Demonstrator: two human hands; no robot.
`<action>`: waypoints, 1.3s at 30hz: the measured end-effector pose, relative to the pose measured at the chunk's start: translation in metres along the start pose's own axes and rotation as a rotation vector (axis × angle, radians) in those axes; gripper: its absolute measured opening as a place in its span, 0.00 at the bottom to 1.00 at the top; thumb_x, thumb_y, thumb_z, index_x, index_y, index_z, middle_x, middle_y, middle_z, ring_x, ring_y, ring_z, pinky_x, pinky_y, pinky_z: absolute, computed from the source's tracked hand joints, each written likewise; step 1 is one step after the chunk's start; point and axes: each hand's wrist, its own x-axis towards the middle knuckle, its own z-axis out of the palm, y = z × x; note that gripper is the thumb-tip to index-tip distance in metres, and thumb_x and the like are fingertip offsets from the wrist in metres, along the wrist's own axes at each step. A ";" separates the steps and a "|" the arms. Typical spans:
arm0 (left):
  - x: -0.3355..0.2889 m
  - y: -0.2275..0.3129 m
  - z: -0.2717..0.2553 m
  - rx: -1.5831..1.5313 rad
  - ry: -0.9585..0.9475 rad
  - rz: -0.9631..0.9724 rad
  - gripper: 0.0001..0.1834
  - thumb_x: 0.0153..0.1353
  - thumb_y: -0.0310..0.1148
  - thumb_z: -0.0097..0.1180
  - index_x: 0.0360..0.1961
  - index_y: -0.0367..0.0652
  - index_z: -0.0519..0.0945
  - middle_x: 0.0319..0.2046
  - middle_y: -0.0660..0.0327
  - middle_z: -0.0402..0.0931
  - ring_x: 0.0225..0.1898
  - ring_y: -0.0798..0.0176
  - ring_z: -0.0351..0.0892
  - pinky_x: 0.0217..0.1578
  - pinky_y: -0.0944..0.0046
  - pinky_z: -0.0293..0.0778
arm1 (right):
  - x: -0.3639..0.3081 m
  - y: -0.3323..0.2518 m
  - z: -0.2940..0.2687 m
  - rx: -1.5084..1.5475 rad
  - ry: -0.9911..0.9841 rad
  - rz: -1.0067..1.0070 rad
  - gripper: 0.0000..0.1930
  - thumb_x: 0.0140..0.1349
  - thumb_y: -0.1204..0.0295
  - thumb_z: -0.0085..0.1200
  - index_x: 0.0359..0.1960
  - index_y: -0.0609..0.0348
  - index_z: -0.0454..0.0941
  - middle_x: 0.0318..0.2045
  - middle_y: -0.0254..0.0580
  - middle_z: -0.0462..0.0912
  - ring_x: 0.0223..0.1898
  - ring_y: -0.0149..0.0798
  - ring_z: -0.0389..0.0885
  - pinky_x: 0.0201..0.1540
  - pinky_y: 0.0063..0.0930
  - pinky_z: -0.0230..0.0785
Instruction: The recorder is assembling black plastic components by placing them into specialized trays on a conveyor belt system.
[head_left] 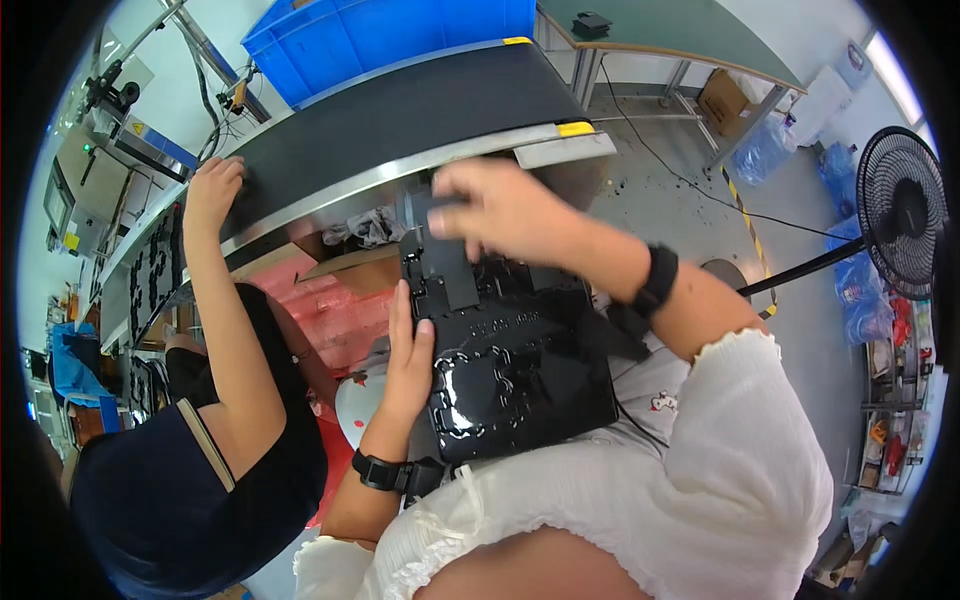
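A black moulded plastic tray [515, 395] with shaped pockets rests on my lap. My left hand [405, 368] holds it by its left side, the thumb on top and the fingers along the edge. Over the tray's far end is my right hand [500, 212], its fingers bent and smeared by motion. Near those fingertips a dark, thin shape is blurred; I cannot tell whether the hand grips it. Just below, a flat dark rectangular piece [458, 284] lies at the tray's upper left part.
Beyond the tray runs a black conveyor belt [400, 105] with a metal edge. A co-worker's hand [214, 190] touches its left end. Behind it stands a blue crate [400, 45]. A green table [670, 40] is at the far right, a black fan [903, 205] at the right.
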 end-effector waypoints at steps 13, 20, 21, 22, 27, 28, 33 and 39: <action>-0.082 0.011 -0.004 -0.268 0.011 -0.210 0.39 0.66 0.42 0.48 0.70 0.38 0.44 0.68 0.47 0.49 0.68 0.52 0.52 0.65 0.57 0.52 | -0.129 0.041 0.096 -0.810 0.181 -0.262 0.16 0.56 0.61 0.58 0.42 0.55 0.78 0.29 0.40 0.73 0.34 0.42 0.72 0.39 0.36 0.62; -0.068 0.036 0.010 0.188 0.014 -0.002 0.56 0.47 0.33 0.68 0.69 0.32 0.41 0.65 0.39 0.49 0.67 0.41 0.49 0.65 0.52 0.51 | -0.109 0.043 0.076 -0.902 0.077 -0.334 0.12 0.56 0.61 0.57 0.34 0.55 0.82 0.26 0.39 0.75 0.32 0.43 0.73 0.36 0.39 0.64; -0.065 0.031 0.012 0.111 -0.016 -0.010 0.57 0.48 0.33 0.68 0.69 0.32 0.40 0.65 0.39 0.49 0.67 0.41 0.49 0.65 0.52 0.51 | -0.097 0.041 0.066 -0.911 -0.021 -0.274 0.11 0.58 0.63 0.55 0.31 0.56 0.82 0.25 0.42 0.77 0.31 0.46 0.76 0.35 0.41 0.66; -0.065 0.028 0.011 0.040 -0.039 -0.024 0.57 0.48 0.33 0.67 0.69 0.32 0.39 0.65 0.38 0.49 0.67 0.41 0.49 0.65 0.52 0.51 | -0.082 0.019 0.054 -0.767 0.074 -0.229 0.12 0.59 0.65 0.53 0.26 0.61 0.80 0.24 0.48 0.79 0.30 0.50 0.78 0.33 0.43 0.70; -0.064 0.031 0.003 0.059 -0.084 -0.009 0.57 0.49 0.33 0.66 0.69 0.32 0.37 0.67 0.40 0.46 0.69 0.45 0.47 0.67 0.55 0.46 | 0.008 -0.059 0.000 -0.705 0.074 -0.238 0.14 0.60 0.63 0.53 0.29 0.64 0.79 0.20 0.47 0.77 0.24 0.41 0.76 0.32 0.33 0.68; -0.063 0.030 0.004 0.063 -0.073 0.010 0.57 0.49 0.33 0.66 0.69 0.32 0.37 0.67 0.40 0.46 0.69 0.45 0.47 0.67 0.55 0.46 | 0.030 -0.056 -0.007 -0.735 0.116 -0.325 0.14 0.59 0.62 0.54 0.36 0.61 0.81 0.23 0.45 0.79 0.27 0.41 0.78 0.34 0.32 0.69; -0.064 0.031 0.005 0.102 -0.135 -0.008 0.58 0.51 0.37 0.66 0.68 0.29 0.35 0.68 0.36 0.41 0.70 0.40 0.41 0.68 0.54 0.43 | 0.148 -0.032 -0.016 -0.879 0.048 -0.235 0.28 0.55 0.58 0.58 0.56 0.55 0.72 0.51 0.56 0.73 0.52 0.53 0.73 0.54 0.39 0.66; -0.061 0.039 -0.002 0.141 -0.201 -0.008 0.56 0.54 0.42 0.63 0.66 0.24 0.37 0.66 0.31 0.42 0.68 0.34 0.44 0.67 0.51 0.46 | 0.230 0.032 -0.014 -1.006 -0.075 0.200 0.31 0.50 0.55 0.62 0.55 0.59 0.73 0.58 0.55 0.69 0.61 0.55 0.66 0.61 0.51 0.60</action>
